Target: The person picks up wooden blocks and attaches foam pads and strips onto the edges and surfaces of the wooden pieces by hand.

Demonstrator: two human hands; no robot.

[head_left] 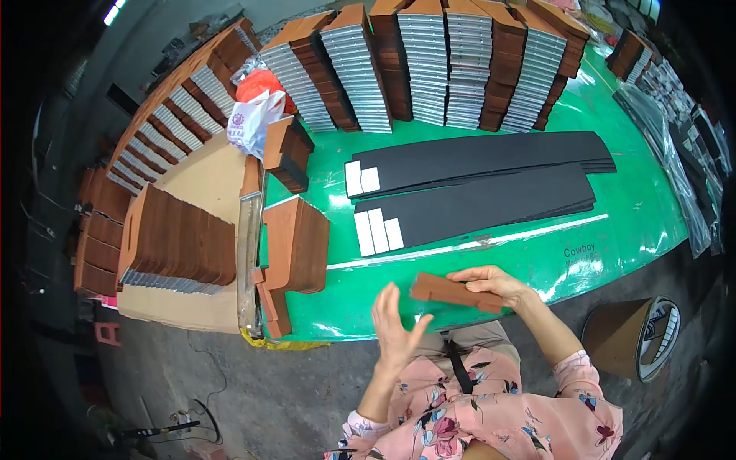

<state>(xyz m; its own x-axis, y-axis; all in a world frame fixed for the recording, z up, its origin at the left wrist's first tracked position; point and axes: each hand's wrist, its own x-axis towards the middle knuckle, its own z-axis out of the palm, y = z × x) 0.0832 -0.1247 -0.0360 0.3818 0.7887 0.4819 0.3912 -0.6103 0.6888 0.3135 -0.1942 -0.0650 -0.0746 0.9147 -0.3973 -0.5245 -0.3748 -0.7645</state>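
My right hand grips one end of a brown wood-grain strip with a stepped edge, held tilted over the near edge of the green table. To the left of the strip, my left hand is raised with its fingers spread and nothing in it. Beyond both hands lie a nearer stack of long black sheets and a farther stack of black sheets. White paper labels lie on the left ends of the sheets.
Tall stacks of brown and silver-edged pieces line the far side. A brown stack stands on the left, near a white plastic bag. More brown panels stand on cardboard. A round bin is on the floor at right.
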